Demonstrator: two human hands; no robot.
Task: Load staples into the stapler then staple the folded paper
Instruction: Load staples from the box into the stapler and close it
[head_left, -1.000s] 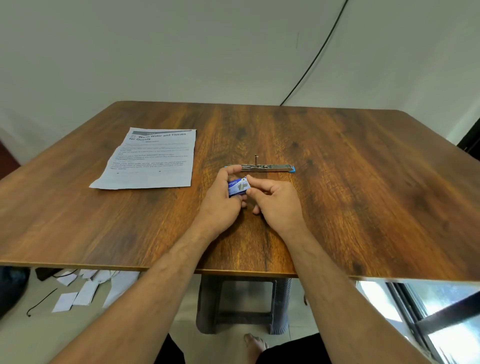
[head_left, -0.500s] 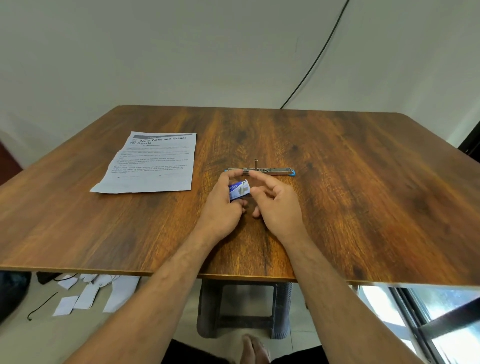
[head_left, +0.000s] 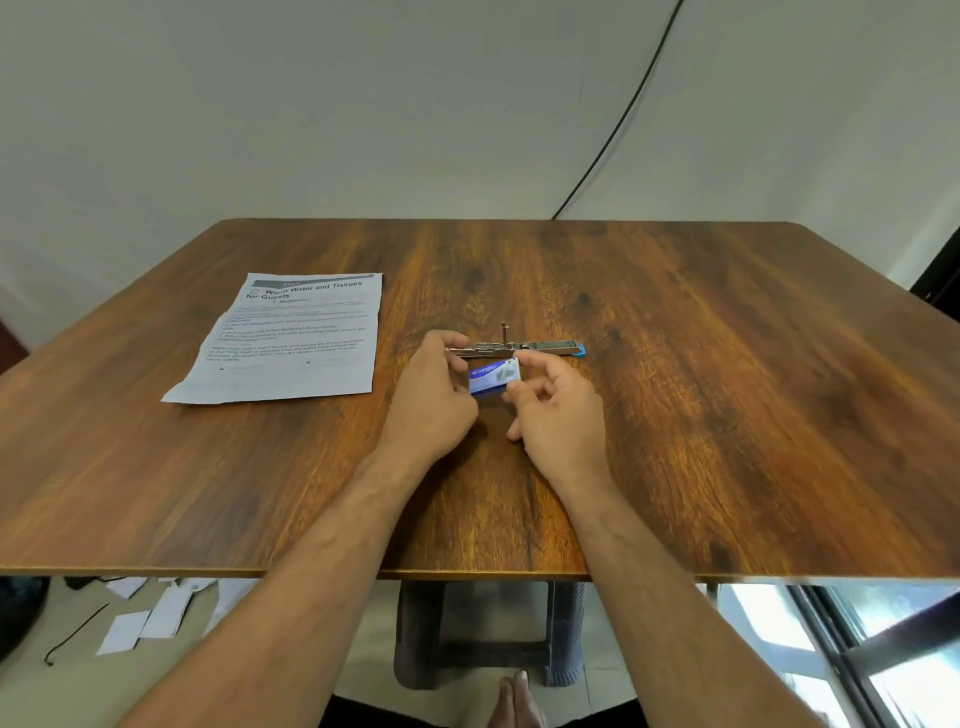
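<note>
A small blue staple box (head_left: 493, 376) is held just above the wooden table (head_left: 727, 389), near its middle. My left hand (head_left: 431, 395) grips the box's left end with curled fingers. My right hand (head_left: 561, 410) pinches the box's right end between index fingertip and thumb. Right behind the box lies the metal stapler (head_left: 540, 346), opened out flat, with a blue tip at its right end and a thin pin standing up from its middle. My left thumb covers the stapler's left end. The printed paper (head_left: 291, 338) lies flat at the left, apart from both hands.
Behind the table is a white wall with a black cable (head_left: 618, 130) running down it. Paper scraps (head_left: 150, 613) lie on the floor at lower left. A stool (head_left: 488, 634) stands under the table, and a window frame (head_left: 857, 654) shows at lower right.
My right hand's fingers lifted off the staple box, then closed on its right end again. The box has tilted a little in my left hand. Stapler and paper have not moved.
</note>
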